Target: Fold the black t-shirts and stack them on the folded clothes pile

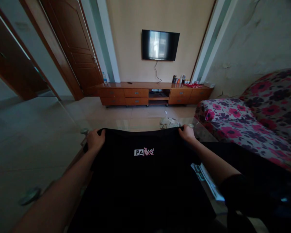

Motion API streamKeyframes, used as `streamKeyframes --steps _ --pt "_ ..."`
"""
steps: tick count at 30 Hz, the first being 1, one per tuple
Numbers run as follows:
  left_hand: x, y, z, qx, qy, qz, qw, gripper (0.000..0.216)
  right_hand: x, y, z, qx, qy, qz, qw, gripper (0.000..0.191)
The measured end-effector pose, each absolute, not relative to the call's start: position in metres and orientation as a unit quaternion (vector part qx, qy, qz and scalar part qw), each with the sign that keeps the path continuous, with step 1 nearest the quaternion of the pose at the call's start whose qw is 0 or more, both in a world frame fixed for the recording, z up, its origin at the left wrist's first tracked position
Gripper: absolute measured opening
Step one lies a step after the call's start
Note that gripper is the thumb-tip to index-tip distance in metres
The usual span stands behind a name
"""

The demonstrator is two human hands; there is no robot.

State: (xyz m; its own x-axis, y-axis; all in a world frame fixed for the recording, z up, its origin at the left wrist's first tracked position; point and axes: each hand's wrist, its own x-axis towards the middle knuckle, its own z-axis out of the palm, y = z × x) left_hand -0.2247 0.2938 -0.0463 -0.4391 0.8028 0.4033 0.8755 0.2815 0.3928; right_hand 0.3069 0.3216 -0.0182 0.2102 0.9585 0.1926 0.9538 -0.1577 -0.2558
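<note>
A black T-shirt (145, 181) is stretched between my two hands, with a small white and pink print on its chest. My left hand (95, 141) is closed on the upper left corner of the cloth. At the upper right corner, my right hand (188, 133) pinches the fabric the same way. The shirt's top edge sags slightly between them, and its lower part spreads toward me over a glass-topped table. Dark cloth makes its lower edge hard to make out.
Papers (208, 181) lie right of the shirt, near another black cloth (228, 152). A crumpled plastic bag (169, 122) shows beyond the shirt. A flowered sofa (232, 126) stands at right. Along the far wall runs a wooden TV cabinet (135, 93) under a television (160, 45).
</note>
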Motion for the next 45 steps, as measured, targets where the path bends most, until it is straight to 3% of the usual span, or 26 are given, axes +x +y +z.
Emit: streamKeyframes --steps 7,11,15,19,21,25,32,37,40,45 --pt "-0.226 0.33 -0.135 -0.545 -0.804 -0.235 0.046 0.052 0.296 0.357 -0.11 -0.765 -0.628 0.049 0.136 0.038" --pt "-0.224 0.327 -0.157 -0.541 -0.802 -0.231 0.105 0.051 0.287 0.35 -0.129 -0.775 -0.614 0.004 0.148 0.045" --pt "-0.215 0.315 -0.145 -0.633 -0.733 -0.204 0.142 0.038 0.277 0.332 -0.118 -0.698 -0.7 -0.079 0.125 0.04" --pt "-0.198 0.307 -0.133 -0.81 -0.576 -0.106 -0.002 0.037 0.263 0.327 -0.112 -0.531 -0.843 0.056 0.064 0.035" --pt "-0.19 0.308 -0.135 -0.828 -0.544 -0.134 -0.018 0.038 0.255 0.33 -0.117 -0.551 -0.825 0.078 0.101 0.037" --pt "-0.185 0.316 -0.15 -0.783 -0.6 -0.166 0.014 0.053 0.241 0.338 -0.131 -0.651 -0.749 0.054 0.108 0.062" --pt "-0.19 0.324 -0.162 -0.755 -0.646 -0.109 0.013 0.064 0.231 0.337 -0.139 -0.66 -0.748 0.006 0.073 0.057" --pt "-0.172 0.309 -0.148 -0.717 -0.679 -0.129 0.091 0.052 0.226 0.326 -0.13 -0.682 -0.72 -0.04 0.121 0.048" --pt "-0.16 0.289 -0.137 -0.689 -0.701 -0.117 0.143 0.047 0.223 0.316 -0.123 -0.683 -0.722 -0.043 0.104 0.041" --pt "-0.152 0.248 -0.12 -0.703 -0.696 -0.078 0.121 0.048 0.222 0.282 -0.115 -0.674 -0.737 -0.02 0.052 0.052"
